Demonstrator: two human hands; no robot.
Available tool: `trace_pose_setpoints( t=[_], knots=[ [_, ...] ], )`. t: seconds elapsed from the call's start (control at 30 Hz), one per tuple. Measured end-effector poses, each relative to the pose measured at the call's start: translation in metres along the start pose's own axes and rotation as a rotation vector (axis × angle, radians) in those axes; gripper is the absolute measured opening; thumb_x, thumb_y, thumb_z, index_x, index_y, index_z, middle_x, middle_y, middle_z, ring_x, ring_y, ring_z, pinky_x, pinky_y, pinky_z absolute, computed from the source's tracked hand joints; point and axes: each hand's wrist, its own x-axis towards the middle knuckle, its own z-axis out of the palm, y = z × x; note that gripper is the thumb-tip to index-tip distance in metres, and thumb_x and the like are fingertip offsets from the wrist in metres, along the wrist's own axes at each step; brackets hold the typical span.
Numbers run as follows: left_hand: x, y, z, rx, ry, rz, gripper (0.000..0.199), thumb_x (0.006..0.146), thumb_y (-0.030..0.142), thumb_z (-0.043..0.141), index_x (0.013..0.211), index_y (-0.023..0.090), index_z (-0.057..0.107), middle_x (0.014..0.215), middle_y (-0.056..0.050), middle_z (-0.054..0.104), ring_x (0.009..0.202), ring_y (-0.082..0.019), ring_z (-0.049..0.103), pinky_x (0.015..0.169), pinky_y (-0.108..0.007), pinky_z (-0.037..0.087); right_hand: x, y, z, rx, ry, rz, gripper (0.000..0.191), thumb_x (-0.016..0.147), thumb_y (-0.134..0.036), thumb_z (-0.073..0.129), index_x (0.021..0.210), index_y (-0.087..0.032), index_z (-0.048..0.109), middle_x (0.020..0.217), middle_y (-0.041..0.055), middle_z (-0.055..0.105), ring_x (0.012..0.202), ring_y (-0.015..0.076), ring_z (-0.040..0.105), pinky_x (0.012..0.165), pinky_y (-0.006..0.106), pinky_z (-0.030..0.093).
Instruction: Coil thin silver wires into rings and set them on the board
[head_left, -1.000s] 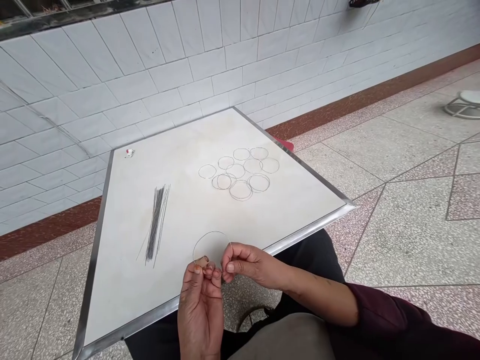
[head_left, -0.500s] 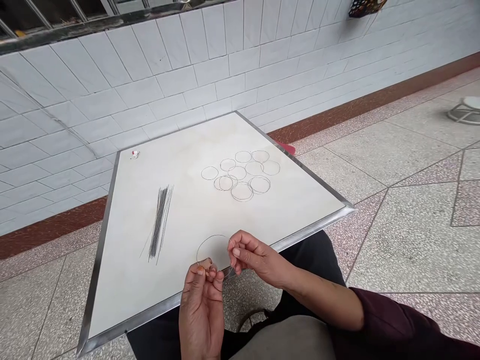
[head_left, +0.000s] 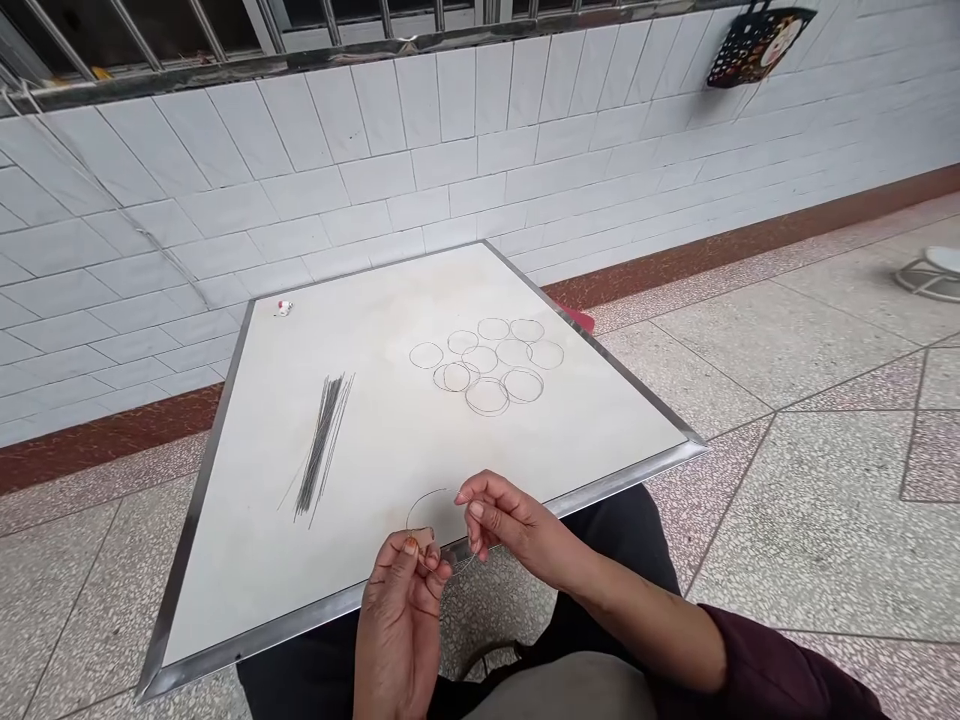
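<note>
My left hand pinches a thin wire ring between thumb and fingers, over the near edge of the table. A small brownish patch shows at those fingertips, and I cannot make out what it is. On the ring's other side, my right hand is closed with its thumb near the forefinger, at the wire. Part of the ring is hidden by the fingers or too thin to see. Several finished-looking wire rings lie overlapping on the table beyond my hands. To the left lies a bundle of straight wires.
The white table has a metal rim and stands by a tiled wall. A small red and white item sits at its far left corner. A dark basket hangs on the wall; a round stool stands at right.
The head view has shifted up slightly. The ring between my hands has turned a little, and its upper arc now shows only in part. The rings and wires on the table lie as before.
</note>
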Motion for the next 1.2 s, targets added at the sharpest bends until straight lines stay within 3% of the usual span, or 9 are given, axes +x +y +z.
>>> trace_pose_setpoints(
  t=[0.17,0.37,0.5,0.67,0.8,1.07,1.2],
  knots=[
    [0.004,0.002,-0.003,0.018,0.023,-0.013,0.024,0.059,0.023,0.09,0.073,0.016,0.071,0.077,-0.001,0.065,0.067,-0.011,0.059,0.067,-0.025,0.057,0.001,0.001,-0.002,-0.084,-0.002,0.032,0.036,0.097,-0.052,0.053,0.115,-0.021,0.056,0.08,-0.0016,0.058,0.069,0.0115,0.058,0.067,0.028,0.051],
    [0.006,0.0,-0.005,0.082,-0.005,-0.07,0.025,0.058,0.025,0.091,0.072,0.016,0.071,0.073,-0.001,0.065,0.066,-0.012,0.059,0.069,-0.029,0.059,0.006,-0.004,-0.006,-0.306,0.041,0.045,0.035,0.096,-0.049,0.053,0.118,-0.023,0.061,0.082,-0.0009,0.055,0.064,0.0103,0.053,0.062,0.026,0.049],
    [0.004,-0.001,-0.003,0.135,-0.048,-0.134,0.024,0.061,0.027,0.089,0.072,0.016,0.071,0.071,-0.001,0.064,0.066,-0.012,0.058,0.067,-0.028,0.059,0.011,-0.003,-0.009,-0.483,0.074,-0.091,0.021,0.095,-0.037,0.057,0.104,-0.023,0.069,0.09,0.0017,0.055,0.067,0.0112,0.052,0.063,0.027,0.046],
    [0.003,-0.002,-0.001,0.199,-0.091,-0.157,0.023,0.063,0.027,0.088,0.07,0.016,0.069,0.069,0.0,0.06,0.064,-0.012,0.055,0.063,-0.026,0.057,0.011,0.002,-0.011,-0.652,0.127,-0.226,0.015,0.094,-0.022,0.054,0.097,-0.023,0.069,0.084,0.002,0.055,0.074,0.0146,0.051,0.067,0.028,0.043],
    [0.005,-0.003,-0.001,0.225,-0.108,-0.186,0.023,0.062,0.028,0.087,0.068,0.016,0.068,0.067,0.0,0.058,0.064,-0.012,0.054,0.064,-0.027,0.057,0.01,0.005,-0.01,-0.705,0.164,-0.236,0.017,0.09,-0.015,0.054,0.094,-0.023,0.069,0.079,0.0008,0.053,0.071,0.014,0.049,0.064,0.026,0.041],
    [0.01,-0.004,-0.007,0.242,-0.109,-0.178,0.024,0.062,0.029,0.088,0.068,0.017,0.069,0.07,-0.001,0.06,0.067,-0.014,0.056,0.074,-0.033,0.058,0.014,0.007,-0.012,-0.711,0.118,-0.272,0.021,0.089,-0.013,0.054,0.098,-0.023,0.07,0.083,0.0018,0.057,0.072,0.0139,0.053,0.067,0.026,0.045],
    [0.018,-0.007,-0.012,0.316,-0.111,-0.148,0.026,0.062,0.035,0.087,0.071,0.016,0.071,0.075,-0.003,0.062,0.072,-0.016,0.058,0.079,-0.038,0.058,0.016,0.007,-0.019,-0.737,0.087,-0.244,0.017,0.091,-0.021,0.059,0.101,-0.023,0.072,0.093,0.0034,0.058,0.075,0.0131,0.056,0.069,0.027,0.047]
  ],
)
